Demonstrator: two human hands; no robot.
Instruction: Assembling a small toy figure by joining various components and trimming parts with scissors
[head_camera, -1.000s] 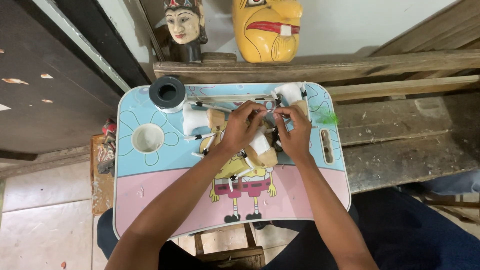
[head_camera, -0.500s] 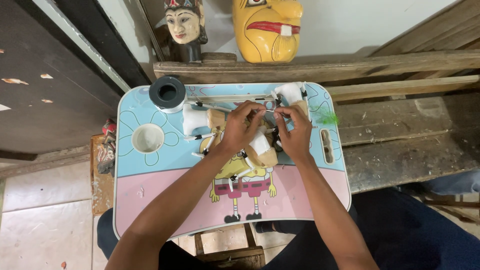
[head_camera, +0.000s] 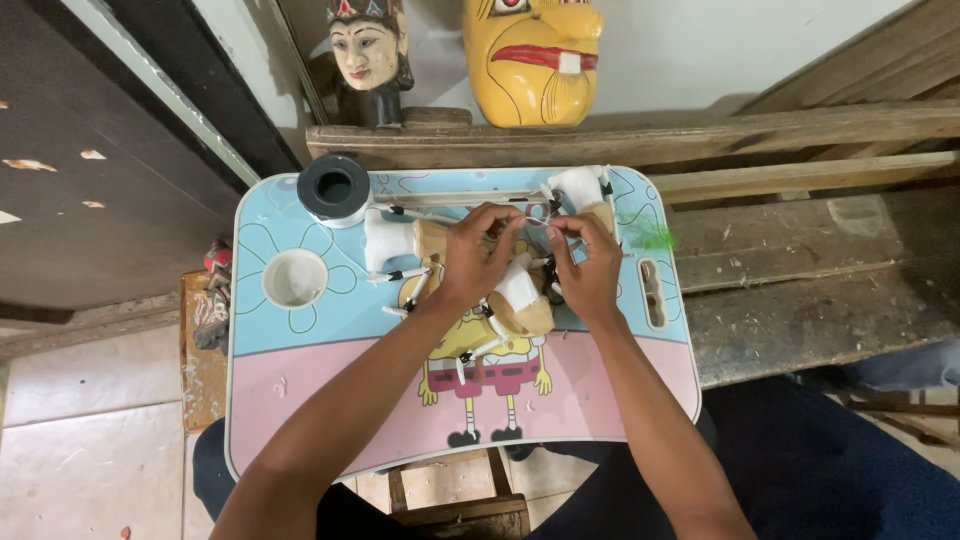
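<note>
Both hands meet over the far middle of a small blue and pink lap table (head_camera: 300, 380) printed with a cartoon figure. My left hand (head_camera: 480, 255) and my right hand (head_camera: 588, 265) pinch a small thin piece (head_camera: 533, 220) between their fingertips; what it is cannot be made out. Under the hands lie several white and tan wooden puppet parts (head_camera: 520, 295) with thin black-tipped white sticks (head_camera: 400, 275). One more white part (head_camera: 580, 185) lies at the table's far edge.
A roll of black tape (head_camera: 333, 188) stands at the table's far left corner, with a round cup recess (head_camera: 295, 278) below it. A green tuft (head_camera: 655, 238) lies at the right edge. Behind, on a wooden beam (head_camera: 800, 125), stand a carved painted head (head_camera: 368, 50) and a yellow mask (head_camera: 535, 55).
The fingertips have shifted slightly while working the small piece; hands and table stay in the same place.
</note>
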